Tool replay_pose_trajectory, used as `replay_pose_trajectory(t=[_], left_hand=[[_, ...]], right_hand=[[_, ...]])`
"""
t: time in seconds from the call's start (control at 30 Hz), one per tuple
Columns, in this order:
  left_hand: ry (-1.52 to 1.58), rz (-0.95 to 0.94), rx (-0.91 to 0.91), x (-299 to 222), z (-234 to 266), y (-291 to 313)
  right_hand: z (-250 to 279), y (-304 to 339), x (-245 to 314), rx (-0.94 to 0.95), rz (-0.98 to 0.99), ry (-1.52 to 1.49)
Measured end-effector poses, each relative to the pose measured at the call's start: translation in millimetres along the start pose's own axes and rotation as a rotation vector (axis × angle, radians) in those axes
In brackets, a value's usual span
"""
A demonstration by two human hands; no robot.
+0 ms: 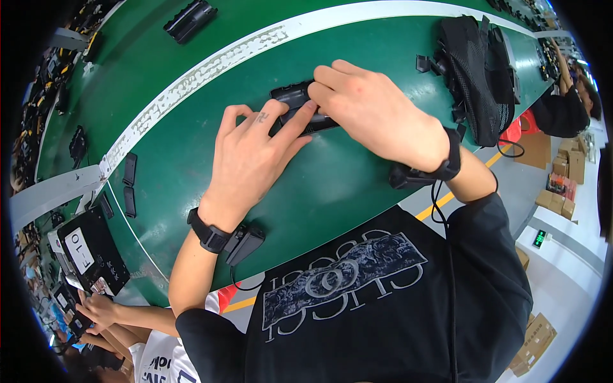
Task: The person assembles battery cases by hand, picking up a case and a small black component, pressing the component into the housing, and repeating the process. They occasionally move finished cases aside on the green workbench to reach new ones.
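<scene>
Two bare hands come together over a black plastic part (295, 96) on a green counter (332, 182), the part lying straight ahead of the person in a black T-shirt (383, 306). The left hand (246, 153) is narrow, its fingers bent around the part's left and near sides; the right hand (380, 112), knuckles raised, holds the right end between curled fingers, some of the tips hidden from where I stand. Each wrist wears a black strap with a small dark device, the left device (246, 242) just above the counter's near edge. A black mesh bag (476, 83) lies to the right, small black pieces beside it. Beyond a pale curved strip (211, 60), a dark ribbed part (189, 21) rests well apart from the hands. To the left lie two black rectangular pieces (129, 185) and a black box (96, 252) bearing a white label, with a co-worker's hand (99, 311) near it
</scene>
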State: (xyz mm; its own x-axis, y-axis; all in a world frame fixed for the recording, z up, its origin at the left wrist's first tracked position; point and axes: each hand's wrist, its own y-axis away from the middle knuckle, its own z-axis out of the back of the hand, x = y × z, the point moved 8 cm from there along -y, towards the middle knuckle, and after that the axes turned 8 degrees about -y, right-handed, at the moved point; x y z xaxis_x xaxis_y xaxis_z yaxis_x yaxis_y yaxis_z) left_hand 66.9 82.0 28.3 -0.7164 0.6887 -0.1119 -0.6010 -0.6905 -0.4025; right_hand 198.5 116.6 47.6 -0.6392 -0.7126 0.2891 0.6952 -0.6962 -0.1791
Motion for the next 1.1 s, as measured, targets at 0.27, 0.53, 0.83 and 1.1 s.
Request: replay_pose_trajectory(t=[0.27, 0.53, 0.83, 1.1], left_hand=[[0.036, 0.02, -0.004, -1.2, -5.6, -5.5], [0.053, 0.006, -0.029, -5.5, -6.0, -2.1], [0.08, 0.006, -0.006, -5.2, -11.7, -2.8], [0.1, 0.019, -0.033, -6.7, -10.3, -3.4]], right_hand=[[3.5, 8.5, 1.7, 0.001, 0.055, 0.028], [11.5, 14.7, 1.3, -0.049, 0.039, 0.054], [3.1, 11.0, -0.5, -0.021, 0.073, 0.113], [0.4, 10.7, -2.8, 0.048, 0.127, 0.051]])
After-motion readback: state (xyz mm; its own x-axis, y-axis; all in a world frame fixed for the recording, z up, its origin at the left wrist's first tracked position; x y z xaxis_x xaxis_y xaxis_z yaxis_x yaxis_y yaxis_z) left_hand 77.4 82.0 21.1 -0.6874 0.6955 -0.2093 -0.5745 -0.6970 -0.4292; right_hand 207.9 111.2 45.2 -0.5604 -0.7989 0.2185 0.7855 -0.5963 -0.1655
